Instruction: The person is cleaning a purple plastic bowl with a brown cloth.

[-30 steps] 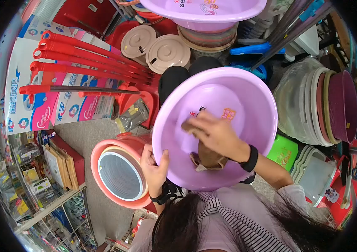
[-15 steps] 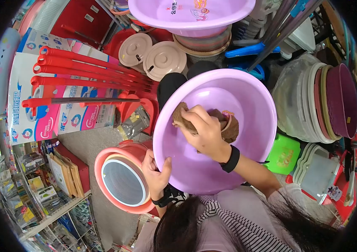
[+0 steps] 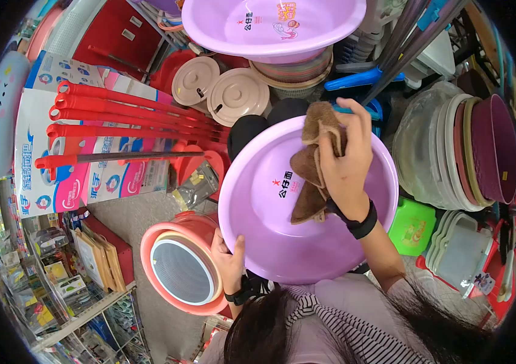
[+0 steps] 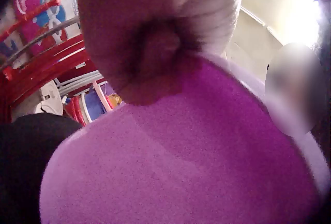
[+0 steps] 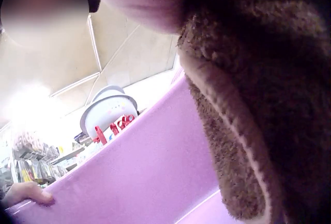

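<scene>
A purple basin (image 3: 258, 224) is held tilted over the lap in the head view, printed characters showing on its inner bottom. The left hand (image 3: 229, 258) grips its left rim, thumb inside. In the right hand (image 3: 349, 158) is a bunched brown cloth (image 3: 309, 167), pinched against the basin's upper right inner wall, part of it hanging toward the bottom. The right wrist view shows the fuzzy cloth (image 5: 243, 105) with its stitched edge close up beside the purple wall (image 5: 150, 167). In the left wrist view the left hand (image 4: 160, 32) meets the purple basin (image 4: 170, 157).
Red-capped poles (image 3: 124, 130) and printed boxes (image 3: 33, 139) stand at the left. A coral bucket (image 3: 149, 267) with a grey basket is left of the basin. Lidded beige bins (image 3: 238, 97) and another purple basin (image 3: 276, 30) lie beyond; stacked tubs (image 3: 434, 145) stand right.
The right hand has moved with the cloth from the basin's left and middle to its upper right side. The left hand keeps its grip on the rim.
</scene>
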A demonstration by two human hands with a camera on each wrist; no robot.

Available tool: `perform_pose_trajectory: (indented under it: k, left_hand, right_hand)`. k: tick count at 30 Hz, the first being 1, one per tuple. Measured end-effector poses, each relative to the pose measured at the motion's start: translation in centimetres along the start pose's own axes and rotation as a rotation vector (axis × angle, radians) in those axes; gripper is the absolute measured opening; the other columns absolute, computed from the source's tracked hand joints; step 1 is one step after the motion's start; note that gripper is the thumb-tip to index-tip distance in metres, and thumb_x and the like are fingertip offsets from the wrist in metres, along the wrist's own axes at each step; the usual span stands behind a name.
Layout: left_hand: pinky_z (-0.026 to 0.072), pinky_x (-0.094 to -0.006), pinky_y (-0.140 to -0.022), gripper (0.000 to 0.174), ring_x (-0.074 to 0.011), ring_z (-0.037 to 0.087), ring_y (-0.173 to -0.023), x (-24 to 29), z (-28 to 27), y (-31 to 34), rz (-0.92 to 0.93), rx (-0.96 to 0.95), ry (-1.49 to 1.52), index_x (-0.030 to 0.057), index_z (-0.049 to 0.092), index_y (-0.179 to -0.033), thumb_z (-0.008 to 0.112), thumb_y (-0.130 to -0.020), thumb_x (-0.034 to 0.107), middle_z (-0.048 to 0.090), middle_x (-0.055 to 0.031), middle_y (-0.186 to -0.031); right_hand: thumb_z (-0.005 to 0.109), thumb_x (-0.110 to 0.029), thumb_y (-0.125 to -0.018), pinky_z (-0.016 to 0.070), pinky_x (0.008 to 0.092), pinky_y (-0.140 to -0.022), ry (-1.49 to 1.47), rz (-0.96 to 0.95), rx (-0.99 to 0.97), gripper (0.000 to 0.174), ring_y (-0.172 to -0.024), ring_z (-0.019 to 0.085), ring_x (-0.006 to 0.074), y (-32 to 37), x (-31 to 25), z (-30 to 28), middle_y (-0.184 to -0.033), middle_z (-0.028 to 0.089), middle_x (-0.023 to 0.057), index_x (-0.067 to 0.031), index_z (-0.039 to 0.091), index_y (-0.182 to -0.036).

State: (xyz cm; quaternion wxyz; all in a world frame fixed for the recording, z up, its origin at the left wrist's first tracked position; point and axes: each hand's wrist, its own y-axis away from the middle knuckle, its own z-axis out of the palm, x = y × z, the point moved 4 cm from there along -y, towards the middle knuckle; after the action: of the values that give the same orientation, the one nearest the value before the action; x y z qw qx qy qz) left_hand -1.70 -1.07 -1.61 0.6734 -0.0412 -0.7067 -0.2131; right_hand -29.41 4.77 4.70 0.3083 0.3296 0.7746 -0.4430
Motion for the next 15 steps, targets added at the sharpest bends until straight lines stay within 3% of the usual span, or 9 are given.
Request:
perform_pose_trajectory:
  k: [2, 3, 6, 9, 10, 15]
  left_hand:
    - [0.0467, -0.0207, -0.069, 0.023, -0.0050, 0.059, -0.076, -0.1, -0.6, -0.2, -0.139, -0.160, -0.016, 0.0013, 0.052, -0.104, 0.067, -0.090, 0.011, 0.064, -0.0031, -0.089]
    - [0.0467, -0.0207, -0.069, 0.023, -0.0050, 0.059, -0.076, 0.1, -0.9, -0.5, -0.138, -0.154, -0.018, 0.0013, 0.052, -0.104, 0.067, -0.090, 0.011, 0.064, -0.0031, -0.089]
    - [0.0416, -0.0207, -0.070, 0.027, -0.0048, 0.051, -0.077, 0.5, -2.1, -1.7, 0.025, -0.382, -0.096, 0.0009, 0.050, -0.110, 0.061, -0.095, 0.019, 0.056, 0.0021, -0.085]
    - [0.0388, -0.0195, -0.067, 0.024, -0.0048, 0.047, -0.072, 0.7, -3.0, -3.1, 0.049, -0.282, -0.058, 0.0022, 0.050, -0.109, 0.057, -0.098, 0.022, 0.052, 0.0036, -0.082]
    - [0.0394, -0.0191, -0.068, 0.024, -0.0047, 0.048, -0.074, 0.8, -3.1, -3.4, 0.086, -0.312, -0.126, 0.0022, 0.053, -0.106, 0.051, -0.102, 0.026, 0.054, 0.0031, -0.083]
    - [0.0451, -0.0221, -0.068, 0.045, -0.0059, 0.055, -0.075, 0.1, -1.5, -2.4, 0.063, -0.508, -0.030, -0.0005, 0.061, -0.098, 0.053, -0.097, 0.044, 0.062, 0.0011, -0.085]
  right_hand:
    - [0.065, 0.000, -0.080, 0.0522, 0.0389, -0.079, -0.037, -0.007, -0.036, 0.028, -0.096, 0.063, 0.0369, 0.5, 0.7, 0.5, -0.107, 0.062, 0.0162, -0.0017, 0.056, -0.107]
    - [0.065, 0.000, -0.081, 0.0524, 0.0395, -0.082, -0.075, -0.016, -0.075, 0.030, -0.101, 0.063, 0.0383, 0.7, 1.0, 0.9, -0.112, 0.062, 0.0172, -0.0021, 0.055, -0.110]
    - [0.064, -0.001, -0.083, 0.0523, 0.0379, -0.083, -0.092, 0.013, -0.111, 0.028, -0.101, 0.063, 0.0374, 0.5, 1.2, 0.8, -0.113, 0.062, 0.0180, -0.0010, 0.056, -0.110]
    - [0.063, 0.000, -0.084, 0.0520, 0.0370, -0.082, -0.129, 0.014, -0.135, 0.027, -0.099, 0.063, 0.0373, 0.1, 1.6, 0.7, -0.110, 0.063, 0.0182, -0.0002, 0.057, -0.110]
    - [0.062, 0.001, -0.084, 0.0517, 0.0364, -0.082, -0.138, 0.009, -0.149, 0.026, -0.098, 0.063, 0.0371, 0.0, 1.7, 0.8, -0.109, 0.063, 0.0183, 0.0002, 0.057, -0.110]
    - [0.060, 0.003, -0.086, 0.0507, 0.0346, -0.083, -0.165, -0.035, -0.186, 0.025, -0.096, 0.063, 0.0368, -0.7, 2.0, 0.8, -0.109, 0.062, 0.0183, 0.0007, 0.057, -0.111]
